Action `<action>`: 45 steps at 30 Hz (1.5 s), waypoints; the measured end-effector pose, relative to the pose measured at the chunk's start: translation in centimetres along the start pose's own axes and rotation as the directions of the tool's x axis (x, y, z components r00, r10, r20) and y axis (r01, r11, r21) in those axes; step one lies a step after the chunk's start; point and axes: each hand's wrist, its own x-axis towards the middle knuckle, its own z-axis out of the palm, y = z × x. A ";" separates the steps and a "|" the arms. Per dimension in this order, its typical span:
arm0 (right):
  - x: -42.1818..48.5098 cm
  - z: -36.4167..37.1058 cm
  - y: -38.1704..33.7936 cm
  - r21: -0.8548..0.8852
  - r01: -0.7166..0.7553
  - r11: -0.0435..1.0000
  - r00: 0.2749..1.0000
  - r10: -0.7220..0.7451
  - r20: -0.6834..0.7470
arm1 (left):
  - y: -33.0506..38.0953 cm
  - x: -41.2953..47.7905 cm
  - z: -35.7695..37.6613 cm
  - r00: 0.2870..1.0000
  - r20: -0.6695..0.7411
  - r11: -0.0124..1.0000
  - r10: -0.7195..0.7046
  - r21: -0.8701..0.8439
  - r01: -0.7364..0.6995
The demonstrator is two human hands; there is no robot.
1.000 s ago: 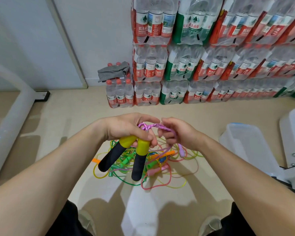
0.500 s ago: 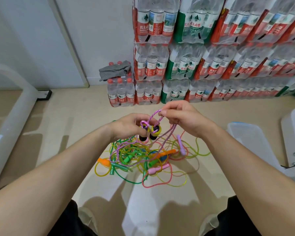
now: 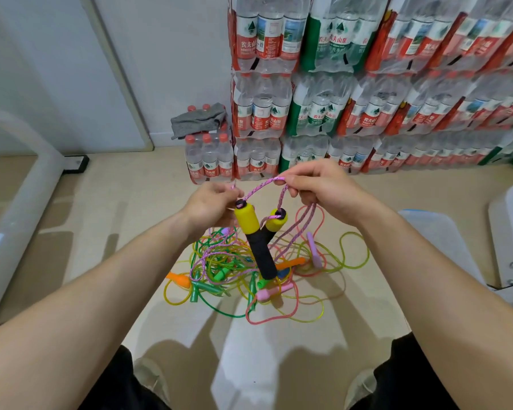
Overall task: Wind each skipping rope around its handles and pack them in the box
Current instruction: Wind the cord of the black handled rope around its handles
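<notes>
Hanging handles (image 3: 258,250), rope (image 3: 264,184) seemingly in right grip (image 3: 317,187)

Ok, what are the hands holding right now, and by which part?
Both hold the pink braided rope, not its handles. The left hand pinches it just above one handle's cap; the right hand pinches the loop higher up. The handles dangle below.

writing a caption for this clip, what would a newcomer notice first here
Centre frame, the left hand and right hand hold up a pink braided rope with yellow-and-black handles dangling. Below lies a tangle of coloured skipping ropes on the floor; behind, a wall of shrink-wrapped water bottle packs.
</notes>
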 end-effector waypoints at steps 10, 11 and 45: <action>-0.5 2.0 -0.7 0.113 -0.050 0.992 0.998 0.044 0.053 | -0.3 -1.6 2.9 0.907 -0.356 0.971 0.225 0.000 -0.240; -0.4 2.0 -0.7 0.132 -0.057 0.990 0.998 0.052 0.041 | -0.1 -2.2 3.0 0.919 -0.299 0.962 0.256 -0.015 -0.273; -0.6 -1.6 -1.0 -0.559 0.068 0.826 0.981 -0.157 -0.113 | -0.8 -2.5 3.3 0.900 0.405 0.987 0.159 -0.078 -0.140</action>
